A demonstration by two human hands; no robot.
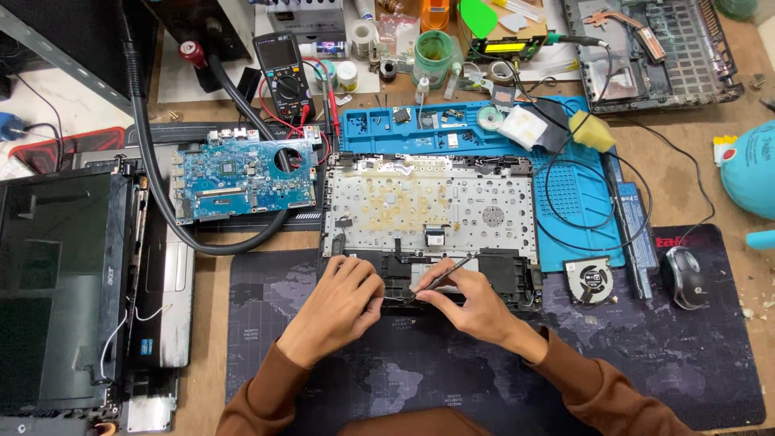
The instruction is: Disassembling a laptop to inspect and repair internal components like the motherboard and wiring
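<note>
Head cam, looking straight down at a wooden desk (702,173) with a dark desk mat (646,355) along its near edge. A stripped laptop base (432,218) sits mid-desk, half on the mat: perforated silvery metal plate with yellowish patches, black plastic frame along its near side. The left hand (335,307) rests at that near edge, fingers curled and pressed together, pinching something too small to make out. The right hand (472,305) has thumb and fingers pinched on thin metal tweezers (440,276), held at a slant with the tip down on the black frame, just beside the left fingertips.

A blue motherboard (242,178) with a round cutout lies left of the base, a thick black hose (161,194) looping around it. A black multimeter (282,77) sits toward the far edge, a blue silicone work mat (581,202) runs behind and right of the base, a small round fan (588,280) and a grey mouse (684,277) sit on the dark mat's right side. Another opened laptop (64,291) is at the left edge.
</note>
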